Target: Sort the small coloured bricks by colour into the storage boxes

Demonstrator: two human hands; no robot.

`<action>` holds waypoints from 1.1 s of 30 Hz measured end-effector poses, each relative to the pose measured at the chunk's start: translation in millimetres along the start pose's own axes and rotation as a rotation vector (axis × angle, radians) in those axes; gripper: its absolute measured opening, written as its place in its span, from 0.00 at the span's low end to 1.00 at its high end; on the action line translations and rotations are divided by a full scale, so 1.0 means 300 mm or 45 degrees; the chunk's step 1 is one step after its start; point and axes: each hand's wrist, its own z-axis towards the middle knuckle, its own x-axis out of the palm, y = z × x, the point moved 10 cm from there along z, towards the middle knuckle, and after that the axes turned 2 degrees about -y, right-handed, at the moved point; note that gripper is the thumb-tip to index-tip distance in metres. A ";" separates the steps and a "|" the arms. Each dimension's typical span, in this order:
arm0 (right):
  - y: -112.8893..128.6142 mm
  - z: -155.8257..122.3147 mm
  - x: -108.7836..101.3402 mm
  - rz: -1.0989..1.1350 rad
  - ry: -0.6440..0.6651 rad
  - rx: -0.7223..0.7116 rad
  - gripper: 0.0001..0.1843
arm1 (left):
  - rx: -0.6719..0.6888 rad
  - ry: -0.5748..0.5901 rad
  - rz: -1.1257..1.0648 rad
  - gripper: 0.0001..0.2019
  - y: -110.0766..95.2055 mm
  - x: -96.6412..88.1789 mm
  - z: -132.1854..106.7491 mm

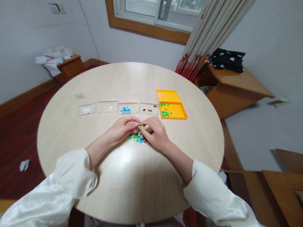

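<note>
My left hand [122, 129] and right hand [156, 131] pinched a green brick [139, 125], fingers nearly closed, over the mixed pile [135, 137].

Soft daylight spilling from window [142, 8] at 12 o'clock, evenly brightening pale tabletop [123, 192]. Glare blooming at 7 o'clock, just off centre. Shadow pooling beside left forearm [99, 149]. Floor [16, 142] dimming toward 8 o'clock. Wide lens bowing edges; small coloured pieces [136, 136] blurring slightly.
</note>
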 end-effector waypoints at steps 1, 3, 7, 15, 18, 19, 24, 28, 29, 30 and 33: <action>-0.006 0.002 -0.010 -0.005 -0.013 0.001 0.05 | 0.029 -0.031 0.044 0.13 -0.014 -0.012 0.000; -0.034 0.007 -0.039 -0.024 -0.054 0.023 0.05 | 0.108 -0.141 0.164 0.10 -0.048 -0.051 0.003; -0.146 0.007 -0.128 -0.136 -0.171 0.149 0.04 | 0.253 -0.343 0.521 0.05 -0.108 -0.129 0.004; -0.372 -0.031 -0.257 -0.366 -0.254 0.421 0.07 | 0.331 -0.005 1.021 0.03 -0.120 -0.085 -0.007; -0.415 -0.043 -0.260 -0.408 -0.232 0.467 0.07 | 0.217 0.171 1.044 0.04 -0.086 -0.062 -0.019; -0.425 -0.046 -0.258 -0.419 -0.224 0.481 0.08 | 0.195 0.193 1.068 0.05 -0.081 -0.060 -0.023; -0.455 -0.055 -0.247 -0.444 -0.189 0.536 0.10 | 0.206 0.259 1.208 0.08 -0.069 -0.044 -0.031; -0.448 -0.053 -0.241 -0.440 -0.184 0.513 0.11 | 0.224 0.314 1.284 0.03 -0.048 -0.034 -0.030; -0.444 -0.052 -0.239 -0.441 -0.185 0.503 0.11 | 0.233 0.320 1.292 0.02 -0.045 -0.034 -0.029; -0.439 -0.051 -0.238 -0.443 -0.186 0.493 0.11 | 0.246 0.324 1.293 0.02 -0.044 -0.034 -0.028; -0.424 -0.048 -0.230 -0.435 -0.186 0.467 0.11 | 0.290 0.317 1.261 0.03 -0.047 -0.038 -0.024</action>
